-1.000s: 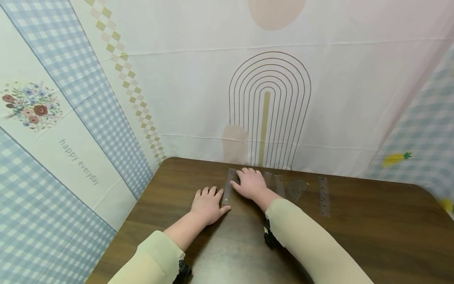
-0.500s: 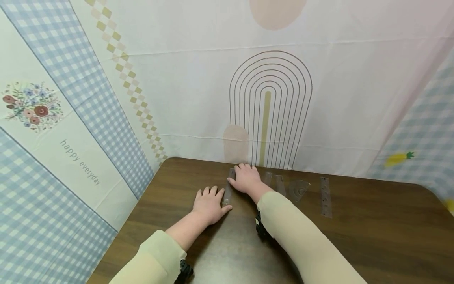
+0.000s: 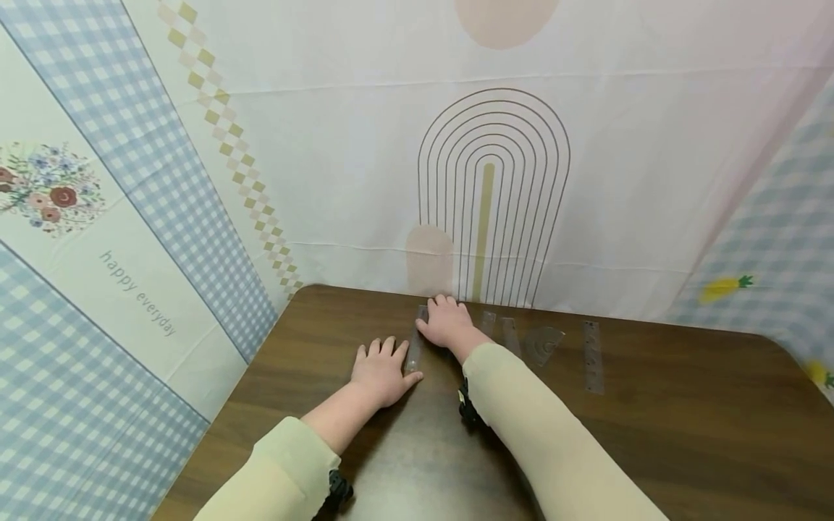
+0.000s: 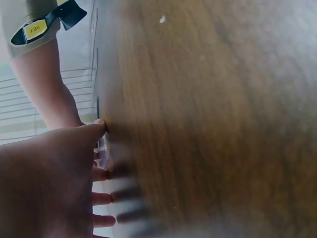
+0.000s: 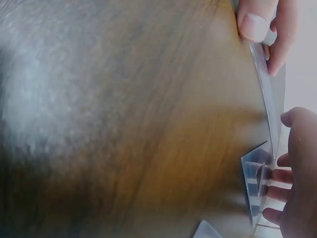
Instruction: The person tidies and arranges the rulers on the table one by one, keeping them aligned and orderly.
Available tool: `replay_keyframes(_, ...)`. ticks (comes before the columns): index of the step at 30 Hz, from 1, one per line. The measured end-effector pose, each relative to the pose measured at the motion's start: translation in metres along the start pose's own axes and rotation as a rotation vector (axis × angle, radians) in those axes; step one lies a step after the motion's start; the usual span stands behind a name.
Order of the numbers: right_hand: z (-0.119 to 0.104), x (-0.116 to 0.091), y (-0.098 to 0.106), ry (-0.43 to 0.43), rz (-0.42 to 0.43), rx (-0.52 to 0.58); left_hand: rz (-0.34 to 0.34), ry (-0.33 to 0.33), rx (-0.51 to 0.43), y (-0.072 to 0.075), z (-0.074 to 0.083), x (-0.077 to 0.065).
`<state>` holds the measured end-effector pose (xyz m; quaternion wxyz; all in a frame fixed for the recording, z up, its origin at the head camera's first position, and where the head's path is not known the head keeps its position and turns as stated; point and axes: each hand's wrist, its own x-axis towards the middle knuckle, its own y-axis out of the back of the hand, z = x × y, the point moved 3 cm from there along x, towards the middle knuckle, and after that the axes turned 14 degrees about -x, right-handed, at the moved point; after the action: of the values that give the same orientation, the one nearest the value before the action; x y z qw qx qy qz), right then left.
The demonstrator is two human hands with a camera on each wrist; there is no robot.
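A clear ruler (image 3: 415, 349) lies lengthwise on the table between the two hands. My left hand (image 3: 379, 375) rests at its near end, fingers spread, thumb and forefinger beside or on that end. By its far end, my right hand (image 3: 448, 322) stretches over the table, fingers extended. In the right wrist view, a clear set square (image 5: 251, 183) lies beneath or beside the right fingers, close to the ruler (image 5: 265, 94); whether they touch it cannot be told. The right hand mostly hides that set square in the head view.
To the right lie two narrow clear strips (image 3: 511, 334), partly hidden by the right arm, a clear protractor-like piece (image 3: 544, 346) and another clear ruler (image 3: 593, 358). The wooden table (image 3: 704, 420) meets a patterned cloth (image 3: 352, 181) at its back edge.
My right hand has slid leftward and slightly away, towards the far end of the ruler. My left hand and the ruler stay in place.
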<state>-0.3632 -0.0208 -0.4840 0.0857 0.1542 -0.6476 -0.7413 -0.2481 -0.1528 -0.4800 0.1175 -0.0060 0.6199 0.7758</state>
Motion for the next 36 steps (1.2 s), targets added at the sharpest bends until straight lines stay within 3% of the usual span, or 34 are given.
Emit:
replay_keyframes(25, -0.0010, 0.0033, -0.0011, -0.017, 0.041, -0.010, -0.079, 0.010, 0.000, -0.0018, -0.0057, 0.0087)
replay_keyframes(36, 0.0027, 0.0069, -0.0056, -0.041, 0.061, 0.036, -0.106, 0.023, -0.011, -0.0021, -0.0039, 0.0095)
